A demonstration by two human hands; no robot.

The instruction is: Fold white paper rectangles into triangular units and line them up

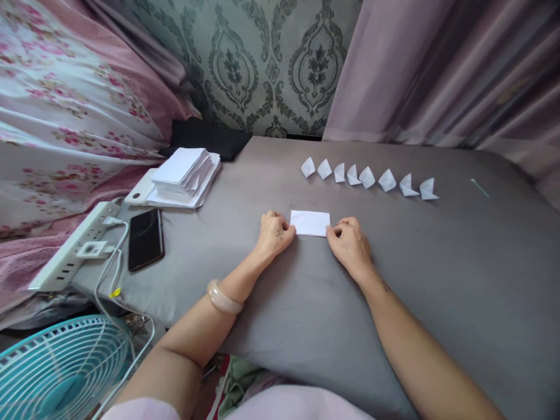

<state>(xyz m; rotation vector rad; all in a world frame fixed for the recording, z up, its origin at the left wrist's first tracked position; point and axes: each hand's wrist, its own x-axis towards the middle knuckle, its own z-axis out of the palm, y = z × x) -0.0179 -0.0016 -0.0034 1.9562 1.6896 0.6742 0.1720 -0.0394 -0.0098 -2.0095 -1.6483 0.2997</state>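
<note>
A folded white sheet of paper (310, 223), now a small rectangle, lies on the grey cloth surface (301, 303) in front of me. My left hand (275, 233) pinches its lower left corner between thumb and fingers. At the lower right corner, my right hand (350, 242) grips it the same way, the other fingers curled under. Beyond the hands, several folded white paper boats (366, 177) stand in a row toward the back right. To the left is a stack of white paper (181, 175).
A dark phone (146, 240) lies left of my arm, beside a white power strip (74, 248) with cables. A blue fan (65, 367) stands at the lower left. Black cloth (210, 137) lies at the back, and a thin pale stick (480, 187) at the far right.
</note>
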